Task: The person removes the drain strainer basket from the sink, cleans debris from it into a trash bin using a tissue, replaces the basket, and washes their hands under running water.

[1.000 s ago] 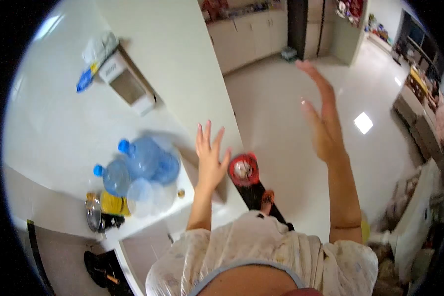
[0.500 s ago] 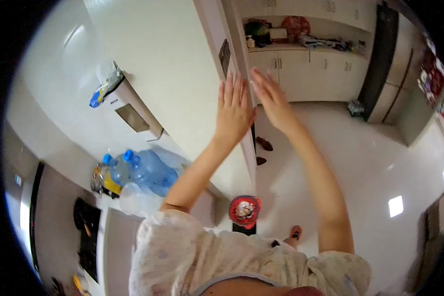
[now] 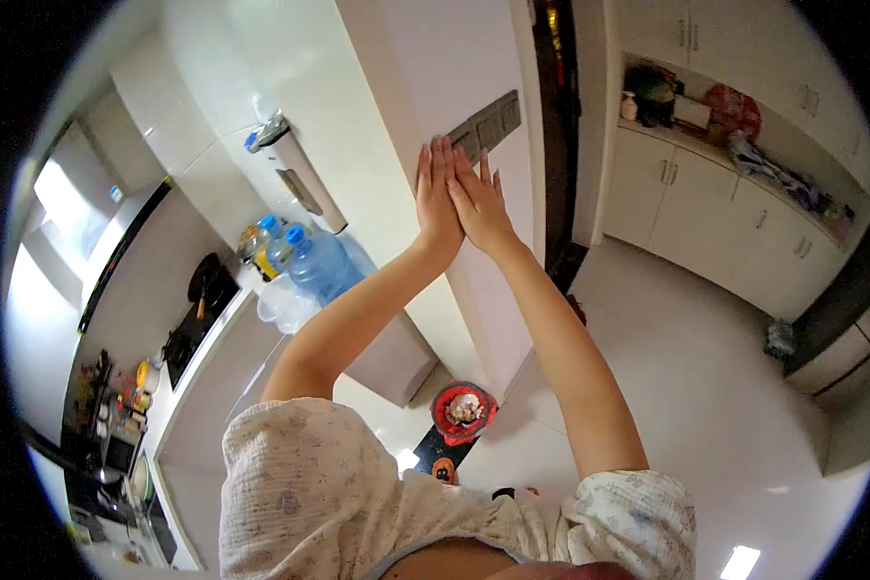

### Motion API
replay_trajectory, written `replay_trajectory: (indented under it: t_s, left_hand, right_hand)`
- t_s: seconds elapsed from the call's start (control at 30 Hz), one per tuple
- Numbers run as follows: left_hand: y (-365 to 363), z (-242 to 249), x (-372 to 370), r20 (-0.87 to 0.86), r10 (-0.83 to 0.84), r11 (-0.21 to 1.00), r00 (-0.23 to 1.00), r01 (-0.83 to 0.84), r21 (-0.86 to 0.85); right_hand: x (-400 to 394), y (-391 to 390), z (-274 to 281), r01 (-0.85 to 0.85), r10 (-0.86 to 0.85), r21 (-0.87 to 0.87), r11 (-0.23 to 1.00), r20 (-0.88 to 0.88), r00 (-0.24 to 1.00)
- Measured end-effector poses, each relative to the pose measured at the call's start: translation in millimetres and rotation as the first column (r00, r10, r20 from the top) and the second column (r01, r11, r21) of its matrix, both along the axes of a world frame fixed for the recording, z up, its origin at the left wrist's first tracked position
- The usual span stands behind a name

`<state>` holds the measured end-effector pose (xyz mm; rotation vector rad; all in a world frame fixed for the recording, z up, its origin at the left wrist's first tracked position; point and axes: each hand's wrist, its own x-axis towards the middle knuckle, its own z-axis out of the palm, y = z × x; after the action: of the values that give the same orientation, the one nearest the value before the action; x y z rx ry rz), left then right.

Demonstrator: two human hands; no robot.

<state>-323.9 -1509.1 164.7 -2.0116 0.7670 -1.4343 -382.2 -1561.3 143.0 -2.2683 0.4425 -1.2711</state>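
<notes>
My left hand (image 3: 439, 208) is raised in front of me, fingers stretched out and held close together. Beside it, my right hand (image 3: 483, 205) is also stretched flat, its fingers slightly apart and overlapping the left along the inner edge. Neither hand holds an object. Behind the fingertips, a grey switch panel (image 3: 498, 118) runs along the pale wall (image 3: 445, 58); the fingers overlap its lower left end in this view.
Blue water jugs (image 3: 324, 266) stand left of my left forearm. Down by my feet is a red bin (image 3: 440, 411) with waste in it. A kitchen counter (image 3: 198, 358) lies at left, white cabinets (image 3: 701, 193) at upper right. A dark doorway (image 3: 558, 126) is beside the wall.
My hands have come together from slightly apart. The view has turned left, so the cabinets sit farther right and more of the kitchen counter and switch panel shows.
</notes>
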Motion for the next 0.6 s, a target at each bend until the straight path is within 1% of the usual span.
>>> replay_trajectory:
  t_s: [0.03, 0.07, 0.13, 0.17, 0.23, 0.27, 0.3, 0.33, 0.37, 0.4, 0.43, 0.47, 0.5, 0.53, 0.6]
  left_hand:
    - [-1.0, -1.7, -0.4, -0.025, 0.024, 1.000, 0.999, -0.025, -0.019]
    - [-2.1, -3.5, -0.6, -0.052, 0.045, 0.998, 0.998, -0.047, -0.038]
    - [-2.8, -4.8, 1.9, 0.189, 0.089, 0.996, 0.978, -0.086, -0.024]
    - [-2.1, -4.6, 3.3, 0.306, 0.105, 0.994, 0.946, -0.105, -0.016]
    - [0.8, -3.1, 3.2, 0.223, -0.036, 0.999, 0.974, 0.037, 0.001]
    - [1.2, 0.0, 0.2, 0.019, -0.195, 0.980, 0.981, 0.195, -0.029]
    - [1.2, 2.7, -0.9, -0.174, -0.353, 0.935, 0.919, 0.340, -0.099]
    - [0.8, 3.7, 1.5, -0.141, -0.347, 0.937, 0.927, 0.338, -0.087]
    - [2.5, 3.6, 3.4, -0.110, -0.340, 0.940, 0.934, 0.333, -0.074]
    - [3.6, 1.4, 3.9, -0.082, -0.334, 0.942, 0.939, 0.330, -0.058]
    - [5.7, 2.3, 1.1, -0.082, -0.278, 0.960, 0.957, 0.278, -0.006]
    - [4.0, -0.2, 2.3, -0.090, -0.262, 0.965, 0.961, 0.262, -0.013]
    - [2.4, -1.2, 6.3, -0.097, -0.248, 0.969, 0.964, 0.248, -0.017]
    - [0.5, -3.2, 7.0, -0.102, -0.235, 0.972, 0.967, 0.235, -0.019]
    - [-3.4, -1.5, 1.6, -0.173, -0.221, 0.975, 0.960, 0.214, -0.056]
  right_hand:
    - [1.3, -2.1, -2.6, -0.050, 0.051, 0.035, 0.998, -0.014, 0.999]
    - [3.3, -4.1, -5.0, -0.064, 0.064, 0.033, 0.997, 0.003, 0.998]
    - [7.1, -7.0, -8.1, -0.086, 0.085, 0.026, 0.996, 0.037, 0.996]
    - [7.3, -8.3, -10.1, -0.090, 0.090, -0.013, 0.996, 0.036, 0.995]
    - [3.7, -11.3, -13.0, -0.100, 0.103, -0.095, 0.990, 0.034, 0.994]
    - [2.4, -11.8, -12.8, -0.107, 0.109, -0.101, 0.989, 0.019, 0.994]
    - [0.9, -13.5, -11.6, -0.113, 0.114, -0.112, 0.987, 0.004, 0.993]
    - [-0.2, -16.6, -10.3, -0.113, 0.113, -0.124, 0.986, -0.010, 0.994]
    - [2.9, -22.0, -9.7, -0.128, 0.125, -0.050, 0.991, -0.058, 0.990]
    - [3.6, -25.8, -11.0, -0.140, 0.136, -0.065, 0.988, -0.069, 0.988]
    - [1.8, -27.5, -10.8, -0.151, 0.144, -0.079, 0.985, -0.080, 0.986]
    - [-1.4, -28.7, -11.5, -0.160, 0.152, -0.092, 0.983, -0.093, 0.984]
    - [-5.5, -30.2, -10.0, -0.140, 0.123, -0.137, 0.981, -0.125, 0.984]
    - [-19.0, -28.6, -4.3, -0.161, 0.153, -0.109, 0.981, -0.076, 0.985]
    - [-62.4, -23.8, 17.6, -0.201, 0.203, -0.056, 0.978, 0.033, 0.979]
